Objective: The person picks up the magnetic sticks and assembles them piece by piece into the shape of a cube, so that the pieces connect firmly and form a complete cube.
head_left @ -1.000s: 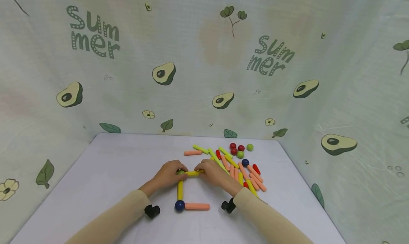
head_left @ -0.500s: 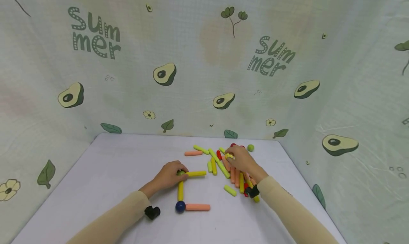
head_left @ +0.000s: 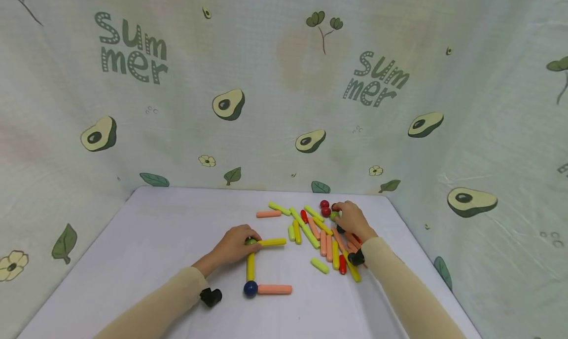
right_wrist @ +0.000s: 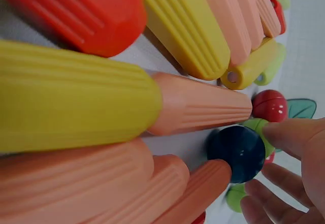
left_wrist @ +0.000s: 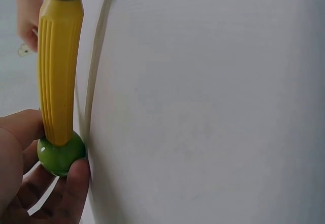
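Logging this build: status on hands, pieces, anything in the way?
Left hand holds green ball, yellow stick attached. Right hand at second green ball, grip unclear. Possibly in the way: dark blue ball beside right hand.

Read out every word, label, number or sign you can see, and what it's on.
"Summer": backdrop, upper left, split over two lines.
"Summer": backdrop, right of centre, same split.
Cut-off mark at the backdrop's right edge: unreadable.
Sticks, balls: no legible text.
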Demonstrator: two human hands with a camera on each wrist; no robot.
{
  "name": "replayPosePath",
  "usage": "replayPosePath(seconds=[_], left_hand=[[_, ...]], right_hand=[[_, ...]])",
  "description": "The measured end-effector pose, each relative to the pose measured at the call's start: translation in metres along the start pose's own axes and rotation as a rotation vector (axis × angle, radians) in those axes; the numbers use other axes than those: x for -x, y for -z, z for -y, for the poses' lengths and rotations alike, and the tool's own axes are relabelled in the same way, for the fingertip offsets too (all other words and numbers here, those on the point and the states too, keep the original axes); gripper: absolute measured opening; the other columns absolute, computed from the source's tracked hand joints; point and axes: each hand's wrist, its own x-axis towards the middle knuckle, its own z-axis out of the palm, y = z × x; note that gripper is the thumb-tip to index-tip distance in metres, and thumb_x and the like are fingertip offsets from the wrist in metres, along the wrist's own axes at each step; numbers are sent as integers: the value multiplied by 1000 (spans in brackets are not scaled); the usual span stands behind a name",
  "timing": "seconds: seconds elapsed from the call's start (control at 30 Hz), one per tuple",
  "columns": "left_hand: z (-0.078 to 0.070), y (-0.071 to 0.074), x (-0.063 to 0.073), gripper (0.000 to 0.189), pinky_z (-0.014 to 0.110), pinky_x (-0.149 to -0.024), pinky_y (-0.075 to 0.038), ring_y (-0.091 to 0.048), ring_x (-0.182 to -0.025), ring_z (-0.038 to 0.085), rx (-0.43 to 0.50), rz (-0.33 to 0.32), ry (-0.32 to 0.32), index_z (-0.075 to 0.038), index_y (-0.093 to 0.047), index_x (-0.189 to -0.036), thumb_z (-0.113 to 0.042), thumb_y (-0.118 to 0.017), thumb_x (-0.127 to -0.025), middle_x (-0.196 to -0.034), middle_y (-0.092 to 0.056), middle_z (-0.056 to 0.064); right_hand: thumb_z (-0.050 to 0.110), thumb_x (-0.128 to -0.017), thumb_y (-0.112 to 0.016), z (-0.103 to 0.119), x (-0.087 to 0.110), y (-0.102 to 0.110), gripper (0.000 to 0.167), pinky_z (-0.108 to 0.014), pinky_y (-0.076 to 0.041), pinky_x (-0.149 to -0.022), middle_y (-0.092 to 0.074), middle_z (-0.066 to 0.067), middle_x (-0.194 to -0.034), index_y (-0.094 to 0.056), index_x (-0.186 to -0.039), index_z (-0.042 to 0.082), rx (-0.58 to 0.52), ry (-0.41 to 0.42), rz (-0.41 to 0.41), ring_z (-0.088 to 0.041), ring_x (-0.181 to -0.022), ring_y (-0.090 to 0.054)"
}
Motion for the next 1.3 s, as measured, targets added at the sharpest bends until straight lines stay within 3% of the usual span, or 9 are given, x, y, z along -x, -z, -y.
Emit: replayPosePath(seconds=[0.33,0.53,0.8,0.93,1.3], left_hand=[[-1,-2,1,11,31,-78,-49,-54,-83,9,4,10,19,-21,-81,-105,-28,-81,-96,-93,-64,-11],[-2,-1,1,11,32,-79,-50,-55,-84,10,5,4,23,-20,-81,-104,-27,-81,-96,-93,-64,-10],[-2,-1,0,11,32,-80,-50,-55,-84,9,1,9,19,-20,-81,-105,-27,-81,-96,-94,-65,-10],[-4,1,0,12,32,-79,-50,-55,-84,9,3,8,13,-19,-81,-105,-26,-81,-96,-93,-65,-10],[-7,4,2,13,31,-79,-51,-56,-84,9,-9,10,24,-18,-82,-105,-26,-82,-95,-94,-66,-9]], right_hand=[[6,-97,-72,1,1,-9,36,-44,-55,-87,-63,-16,-109,-70,-132,1,-31,-79,18,-30,-94,-55],[7,-96,-74,3,4,-9,33,-43,-54,-88,-63,-15,-110,-71,-129,1,-57,-93,13,-30,-96,-54],[7,-95,-76,8,5,2,32,-50,-57,-96,-71,-17,-112,-72,-125,-1,-45,-3,-53,-32,-98,-60],[9,-95,-78,17,9,8,29,-49,-58,-94,-73,-16,-111,-72,-123,1,-59,34,-77,-31,-96,-62],[15,-95,-81,67,37,12,35,-42,-60,-88,-73,-8,-110,-73,-126,4,-181,116,-31,-30,-100,-65]])
